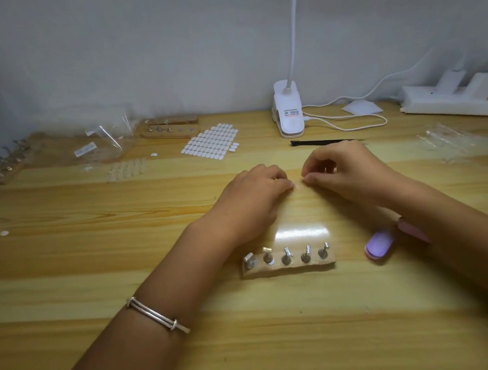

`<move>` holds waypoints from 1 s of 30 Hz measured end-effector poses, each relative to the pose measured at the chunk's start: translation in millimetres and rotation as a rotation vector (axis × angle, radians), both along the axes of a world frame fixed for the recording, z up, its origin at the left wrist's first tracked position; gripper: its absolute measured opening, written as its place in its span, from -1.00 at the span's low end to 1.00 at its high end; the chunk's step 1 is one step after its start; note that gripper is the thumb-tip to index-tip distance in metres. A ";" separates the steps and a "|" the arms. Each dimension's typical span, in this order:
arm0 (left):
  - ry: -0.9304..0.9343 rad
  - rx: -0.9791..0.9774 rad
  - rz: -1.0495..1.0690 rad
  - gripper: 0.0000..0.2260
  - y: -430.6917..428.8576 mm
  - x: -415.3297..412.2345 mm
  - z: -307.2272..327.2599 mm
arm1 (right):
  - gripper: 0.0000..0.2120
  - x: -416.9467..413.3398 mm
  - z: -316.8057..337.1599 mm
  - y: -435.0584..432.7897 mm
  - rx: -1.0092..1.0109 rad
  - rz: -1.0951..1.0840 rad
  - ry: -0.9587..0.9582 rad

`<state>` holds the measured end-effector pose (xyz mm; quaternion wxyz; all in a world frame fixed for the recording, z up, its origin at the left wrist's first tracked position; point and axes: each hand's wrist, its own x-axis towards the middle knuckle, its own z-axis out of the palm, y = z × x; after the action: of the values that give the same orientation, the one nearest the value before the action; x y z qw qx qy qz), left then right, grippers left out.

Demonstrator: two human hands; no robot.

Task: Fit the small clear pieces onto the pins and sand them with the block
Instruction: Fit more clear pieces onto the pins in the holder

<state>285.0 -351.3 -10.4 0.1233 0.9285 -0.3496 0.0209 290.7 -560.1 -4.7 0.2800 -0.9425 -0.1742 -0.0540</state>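
A wooden strip with several metal pins lies near the table's middle; one pin has a white pad under it. Behind it my left hand and my right hand meet, fingertips pinched together on a small clear piece that is hard to make out. A clear plastic sheet shines between my hands and the strip. The purple and pink sanding block lies right of the strip, partly under my right forearm.
A sheet of white oval pads and a cluster of clear pieces lie at the back left, beside plastic bags and other pin strips. A clip lamp, a black strip and a power strip stand at the back right.
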 end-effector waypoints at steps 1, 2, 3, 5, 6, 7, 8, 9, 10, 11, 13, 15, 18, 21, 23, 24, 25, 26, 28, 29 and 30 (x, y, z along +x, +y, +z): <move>0.000 -0.002 -0.001 -0.64 1.0 -0.8 0.1 | -0.92 -0.3 3.0 -1.4 0.054 -0.027 0.035; 0.002 -0.005 -0.003 -0.65 2.2 -1.3 0.1 | -0.92 -1.6 7.3 -3.7 0.120 -0.052 0.072; 0.007 -0.011 -0.004 -0.65 3.3 -1.5 -0.1 | -0.92 -4.5 13.0 -6.4 0.199 -0.059 0.117; 0.037 -0.033 0.001 -0.68 5.6 -2.4 0.5 | -0.91 -13.5 26.1 -13.6 0.351 0.016 0.265; 0.065 -0.057 0.009 -0.69 7.0 -3.3 2.4 | -0.93 -19.8 32.0 -16.4 0.388 0.102 0.363; 0.098 -0.099 0.019 -0.71 8.2 -4.9 5.0 | -0.93 -27.1 36.0 -18.0 0.387 0.195 0.460; 0.130 -0.161 0.028 -0.72 9.5 -6.9 7.5 | -0.86 -35.7 38.7 -18.0 0.364 0.274 0.543; 0.153 -0.232 0.029 -0.74 10.8 -10.1 10.2 | -0.82 -43.3 39.3 -17.5 0.331 0.332 0.604; 0.171 -0.299 0.017 -0.75 11.7 -14.7 12.7 | -0.81 -50.1 38.9 -16.2 0.306 0.372 0.628; 0.192 -0.352 -0.003 -0.75 12.2 -21.1 15.6 | -0.83 -54.9 38.2 -14.9 0.294 0.385 0.624; 0.272 -0.401 -0.048 -0.70 11.5 -36.8 18.8 | -0.82 -59.1 35.2 -14.4 0.283 0.366 0.594; 0.285 -0.342 -0.069 -0.60 7.3 -50.7 16.7 | -0.74 -60.8 32.6 -13.7 0.269 0.355 0.583; 0.177 -0.236 -0.012 -0.66 -2.3 -62.4 8.9 | -0.72 -63.0 29.4 -10.4 0.287 0.360 0.612; 0.121 -0.239 0.037 -0.78 -8.4 -68.7 5.7 | -0.84 -64.9 29.1 -8.6 0.269 0.349 0.637; 0.097 -0.238 0.067 -0.82 -10.6 -71.9 6.1 | -0.86 -65.6 30.5 -8.4 0.274 0.346 0.638; 0.089 -0.234 0.081 -0.83 -11.6 -73.4 7.2 | -0.84 -66.0 31.7 -8.5 0.280 0.335 0.646; 0.082 -0.222 0.093 -0.84 -12.8 -74.8 8.8 | -0.81 -66.3 32.8 -8.8 0.287 0.324 0.661; 0.075 -0.205 0.103 -0.84 -14.2 -76.2 10.4 | -0.79 -67.0 33.9 -9.2 0.291 0.320 0.676; 0.072 -0.186 0.121 -0.82 -16.8 -76.9 12.4 | -0.78 -66.1 33.6 -11.4 0.293 0.322 0.686; 0.086 -0.189 0.132 -0.82 -18.0 -77.0 13.1 | -0.79 -65.7 33.6 -12.1 0.306 0.317 0.691; 0.101 -0.196 0.140 -0.82 -19.0 -77.1 13.6 | -0.80 -65.7 34.2 -12.2 0.325 0.310 0.700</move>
<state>207.9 -370.3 3.1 0.2293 0.9340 -0.2735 0.0170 225.0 -572.3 29.4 0.4724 -0.8101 -0.1974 0.2855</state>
